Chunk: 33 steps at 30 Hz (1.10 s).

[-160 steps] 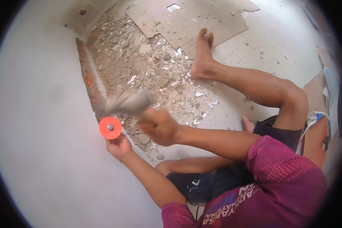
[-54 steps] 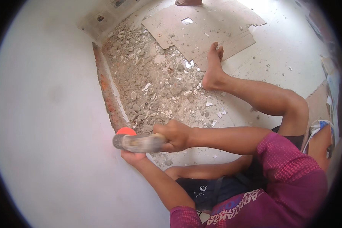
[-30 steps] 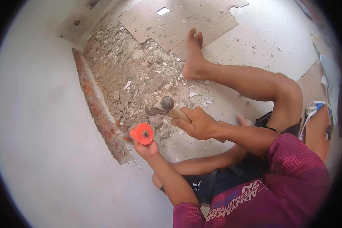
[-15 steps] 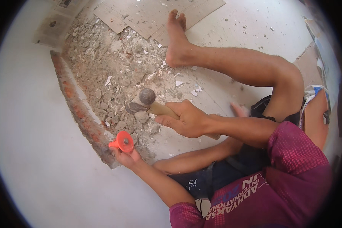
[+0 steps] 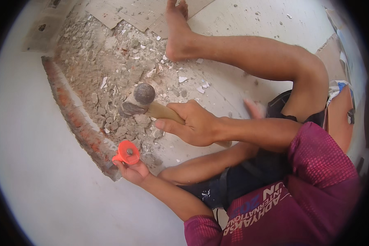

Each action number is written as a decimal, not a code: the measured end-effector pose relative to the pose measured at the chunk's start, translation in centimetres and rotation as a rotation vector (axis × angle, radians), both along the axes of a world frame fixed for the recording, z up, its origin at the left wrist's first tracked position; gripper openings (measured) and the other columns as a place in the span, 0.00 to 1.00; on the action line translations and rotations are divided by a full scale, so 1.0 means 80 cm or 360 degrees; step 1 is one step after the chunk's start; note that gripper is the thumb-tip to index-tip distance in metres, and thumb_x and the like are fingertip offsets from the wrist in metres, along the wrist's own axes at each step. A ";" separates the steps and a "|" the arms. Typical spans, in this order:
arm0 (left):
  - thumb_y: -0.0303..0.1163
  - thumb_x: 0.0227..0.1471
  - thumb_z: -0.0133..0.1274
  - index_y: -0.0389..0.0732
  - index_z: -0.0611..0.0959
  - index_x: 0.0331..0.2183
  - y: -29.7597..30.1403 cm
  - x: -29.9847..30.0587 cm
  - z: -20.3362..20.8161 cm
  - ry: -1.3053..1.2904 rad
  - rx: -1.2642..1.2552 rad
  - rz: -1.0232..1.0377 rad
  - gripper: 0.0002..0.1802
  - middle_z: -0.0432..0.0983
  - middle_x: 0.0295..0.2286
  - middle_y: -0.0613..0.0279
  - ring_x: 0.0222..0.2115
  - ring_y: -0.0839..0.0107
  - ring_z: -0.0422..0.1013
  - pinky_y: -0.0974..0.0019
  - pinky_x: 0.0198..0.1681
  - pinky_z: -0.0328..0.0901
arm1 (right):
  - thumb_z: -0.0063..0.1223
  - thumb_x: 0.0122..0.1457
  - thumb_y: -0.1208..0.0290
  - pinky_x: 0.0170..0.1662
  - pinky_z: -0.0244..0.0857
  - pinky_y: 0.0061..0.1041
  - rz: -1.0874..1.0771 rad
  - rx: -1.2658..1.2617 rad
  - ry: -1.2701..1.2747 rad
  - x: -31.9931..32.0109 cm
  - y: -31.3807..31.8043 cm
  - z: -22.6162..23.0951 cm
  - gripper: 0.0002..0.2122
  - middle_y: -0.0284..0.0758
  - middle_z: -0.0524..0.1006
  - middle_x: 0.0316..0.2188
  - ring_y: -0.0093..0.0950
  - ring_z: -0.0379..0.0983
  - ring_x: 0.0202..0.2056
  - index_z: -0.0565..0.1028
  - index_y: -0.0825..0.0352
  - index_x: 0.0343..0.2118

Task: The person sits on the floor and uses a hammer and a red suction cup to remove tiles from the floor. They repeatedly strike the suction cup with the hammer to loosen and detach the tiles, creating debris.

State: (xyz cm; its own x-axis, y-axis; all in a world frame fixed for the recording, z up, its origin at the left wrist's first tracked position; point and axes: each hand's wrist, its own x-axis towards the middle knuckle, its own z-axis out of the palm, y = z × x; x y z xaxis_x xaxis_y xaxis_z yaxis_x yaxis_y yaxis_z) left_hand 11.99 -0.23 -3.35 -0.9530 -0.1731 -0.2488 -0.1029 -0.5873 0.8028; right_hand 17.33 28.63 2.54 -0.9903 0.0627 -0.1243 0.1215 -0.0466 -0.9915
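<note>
Along the white wall [image 5: 33, 156], a long groove [image 5: 76, 110] is running from near the far corner down to beside the left hand [image 5: 136, 171], its broken bed showing reddish brick and grey mortar. That whole stretch is looking opened up, while past its near end the wall is showing a smooth, uncut face. Grey rubble [image 5: 94, 69] and white flakes are lying thickly on the floor [image 5: 238, 80] beside the groove, not yet gathered up.

The left hand is holding a chisel [image 5: 128, 153] just beside the groove's near end, fingers curled around its grip, with the round orange guard tilting and a metal end showing in its middle. The blade is hiding from view, so whether it is touching anything is impossible to tell. The right hand [image 5: 199, 125] is firmly gripping the pale handle of a hammer [image 5: 163, 112], whose rounded dark head is hanging over the rubble, apart from the chisel.
</note>
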 end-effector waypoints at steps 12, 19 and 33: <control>0.33 0.60 0.47 0.29 0.67 0.45 0.008 -0.012 0.000 0.0006 0.0112 0.0140 0.18 0.64 0.47 0.45 0.50 0.55 0.63 0.49 0.55 0.60 | 0.54 0.58 0.60 0.23 0.62 0.30 -0.0064 0.0122 0.0069 0.000 0.010 -0.011 0.15 0.37 0.71 0.15 0.32 0.68 0.17 0.69 0.69 0.30; 0.29 0.59 0.45 0.26 0.69 0.43 -0.001 -0.008 0.004 0.0023 0.0125 0.0102 0.16 0.65 0.46 0.44 0.50 0.54 0.63 0.48 0.56 0.59 | 0.53 0.59 0.62 0.22 0.59 0.29 -0.0330 0.0587 0.0994 -0.023 0.057 0.009 0.12 0.34 0.69 0.15 0.28 0.66 0.17 0.71 0.67 0.33; 0.27 0.60 0.39 0.22 0.66 0.46 0.016 -0.037 0.021 0.0056 0.0300 0.0035 0.17 0.64 0.48 0.41 0.51 0.52 0.62 0.47 0.58 0.58 | 0.33 0.64 0.45 0.13 0.55 0.21 -0.1019 -0.0332 -0.0173 0.072 0.067 0.031 0.25 0.28 0.63 0.13 0.17 0.58 0.10 0.65 0.69 0.31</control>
State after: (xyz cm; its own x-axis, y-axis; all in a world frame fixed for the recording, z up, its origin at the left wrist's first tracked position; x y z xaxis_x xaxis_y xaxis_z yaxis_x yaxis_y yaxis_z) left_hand 9.06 1.02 -1.63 -0.9582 -0.1476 -0.2452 -0.0620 -0.7294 0.6813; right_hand 23.08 33.98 4.98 -0.7470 0.5961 -0.2943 0.1048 -0.3315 -0.9376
